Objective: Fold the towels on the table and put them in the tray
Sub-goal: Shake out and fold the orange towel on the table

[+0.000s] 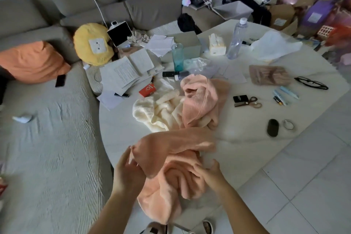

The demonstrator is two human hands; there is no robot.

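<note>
A peach towel (171, 157) hangs crumpled over the near edge of the white table (247, 138). My left hand (127, 171) holds its left edge, fingers hidden partly behind the cloth. My right hand (210, 173) pinches a fold on its right side. Farther in on the table lie a second peach towel (203, 100) and a cream towel (161, 110), both bunched and touching each other. A grey tray (235, 10) stands on the sofa behind the table.
Scissors (248, 102), glasses (311, 82), pens, a black oval object (273, 127), a water bottle (236, 40), a blue tumbler (178, 57), a tissue box (217, 44) and papers (121, 76) crowd the table. The sofa runs along the left.
</note>
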